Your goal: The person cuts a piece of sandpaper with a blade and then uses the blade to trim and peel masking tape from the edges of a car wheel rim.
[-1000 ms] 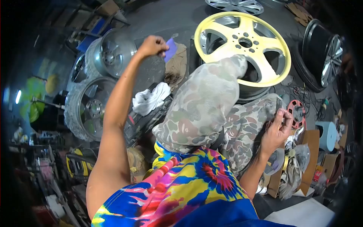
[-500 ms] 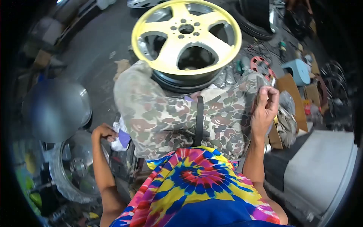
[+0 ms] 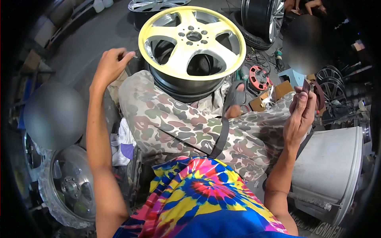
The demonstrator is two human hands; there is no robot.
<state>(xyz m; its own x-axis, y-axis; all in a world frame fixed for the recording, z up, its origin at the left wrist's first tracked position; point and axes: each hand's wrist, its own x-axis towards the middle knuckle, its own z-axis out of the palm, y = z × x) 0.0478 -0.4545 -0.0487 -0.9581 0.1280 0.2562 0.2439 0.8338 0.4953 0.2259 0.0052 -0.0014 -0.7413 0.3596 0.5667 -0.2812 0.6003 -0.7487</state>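
Observation:
A wheel rim with a pale yellow face, bare silvery patches on the spoke edges and a dark barrel lies face up before my knees. To its left, my left hand is raised with fingers pinched together. A tiny greyish bit shows at its fingertips, too small to name. Out to the right, above my knee, my right hand grips a thin dark flat piece between thumb and fingers. Neither hand touches the rim.
A white and purple cloth lies left of my thigh, near a chrome wheel. Rightward are a white bucket, a red reel, a cardboard box and a blue stool. People's blurred heads appear on both sides.
My left hand has left the white and purple cloth and risen beside the rim. My right hand has moved outward, and the dark flat piece now shows. My right leg shifted, exposing a sandalled foot.

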